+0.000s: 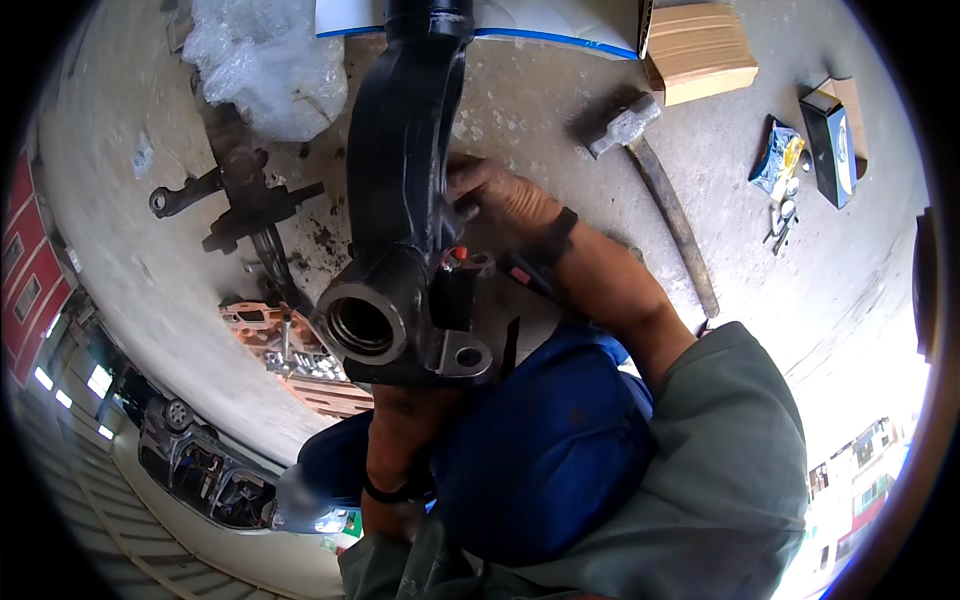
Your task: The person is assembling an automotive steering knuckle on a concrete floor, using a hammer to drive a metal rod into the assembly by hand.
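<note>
A large black metal steering knuckle (405, 190) stands upright close in front of me. It has a long curved arm, a round open bore at its lower left and a lug with a hole at its lower right. My right hand (505, 200) is at the knuckle's right side with bent fingers; their tips are hidden, and what they hold does not show. The back of my left hand (405, 425) comes up beneath the knuckle's lower end, which covers its fingers. A small red-orange spot marks the knuckle beside the bore.
A hammer (672, 195) lies to the right on the concrete floor. Farther right are an opened box (828, 150) and a small packet (777, 158). A worn knuckle (245, 205) lies left, above an orange socket case (330, 388). Bubble wrap (265, 60) and a cardboard box (700, 50) sit beyond.
</note>
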A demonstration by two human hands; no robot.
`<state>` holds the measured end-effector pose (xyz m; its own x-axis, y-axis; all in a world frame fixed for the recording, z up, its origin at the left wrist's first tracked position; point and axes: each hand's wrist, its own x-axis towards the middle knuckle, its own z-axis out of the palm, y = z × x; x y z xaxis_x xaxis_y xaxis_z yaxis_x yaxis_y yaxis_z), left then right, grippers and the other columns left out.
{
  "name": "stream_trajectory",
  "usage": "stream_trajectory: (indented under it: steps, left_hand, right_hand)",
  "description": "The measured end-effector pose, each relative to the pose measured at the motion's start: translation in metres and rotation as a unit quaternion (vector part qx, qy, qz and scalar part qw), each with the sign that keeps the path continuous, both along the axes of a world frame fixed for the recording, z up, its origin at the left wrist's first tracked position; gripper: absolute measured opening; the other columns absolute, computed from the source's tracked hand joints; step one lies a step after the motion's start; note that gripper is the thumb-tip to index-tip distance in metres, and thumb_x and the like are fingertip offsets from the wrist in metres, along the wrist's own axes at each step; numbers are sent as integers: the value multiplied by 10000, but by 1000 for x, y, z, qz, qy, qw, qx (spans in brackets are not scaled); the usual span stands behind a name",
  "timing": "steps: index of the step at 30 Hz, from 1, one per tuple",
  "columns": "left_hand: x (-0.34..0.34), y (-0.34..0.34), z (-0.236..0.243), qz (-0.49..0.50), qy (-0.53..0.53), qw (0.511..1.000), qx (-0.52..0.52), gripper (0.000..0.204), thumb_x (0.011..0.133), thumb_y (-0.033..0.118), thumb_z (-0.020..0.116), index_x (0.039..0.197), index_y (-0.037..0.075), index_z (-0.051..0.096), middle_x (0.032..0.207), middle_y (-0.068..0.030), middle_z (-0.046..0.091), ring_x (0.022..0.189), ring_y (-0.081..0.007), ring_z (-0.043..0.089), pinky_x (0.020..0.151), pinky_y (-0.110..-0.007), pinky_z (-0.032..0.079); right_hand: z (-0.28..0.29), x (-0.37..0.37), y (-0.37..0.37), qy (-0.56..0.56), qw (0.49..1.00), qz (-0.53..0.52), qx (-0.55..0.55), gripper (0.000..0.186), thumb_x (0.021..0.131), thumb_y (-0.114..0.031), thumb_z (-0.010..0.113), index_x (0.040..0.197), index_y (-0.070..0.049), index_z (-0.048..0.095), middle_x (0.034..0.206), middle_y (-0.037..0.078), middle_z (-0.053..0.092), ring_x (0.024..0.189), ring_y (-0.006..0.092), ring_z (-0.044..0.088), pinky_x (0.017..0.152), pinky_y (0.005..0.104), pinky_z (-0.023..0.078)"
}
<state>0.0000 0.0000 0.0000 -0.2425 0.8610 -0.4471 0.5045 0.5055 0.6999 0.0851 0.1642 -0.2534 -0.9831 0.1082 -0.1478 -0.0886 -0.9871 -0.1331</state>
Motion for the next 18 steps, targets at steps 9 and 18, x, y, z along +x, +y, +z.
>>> stream_trajectory:
  steps: [9, 18]
  left_hand:
    - [-9, 29, 17, 241, -157, 942, -171, 67, 876, 36, 686, 830, 26, 637, 613, -8, 573, 537, -88, 551, 488, -239, 394]
    - [-9, 30, 14, 253, -139, 942, -170, 220, 769, -11, 693, 955, 17, 578, 691, -61, 585, 493, -144, 539, 460, -282, 437]
  right_hand:
    - [57, 22, 9, -148, 985, -22, 80, 442, 870, -236, 732, 1190, 38, 596, 863, 72, 646, 548, 85, 522, 380, 182, 330]
    - [48, 20, -1, -133, 990, -51, 18, 367, 896, -300, 701, 1082, 10, 637, 802, 53, 642, 539, 100, 538, 400, 207, 346]
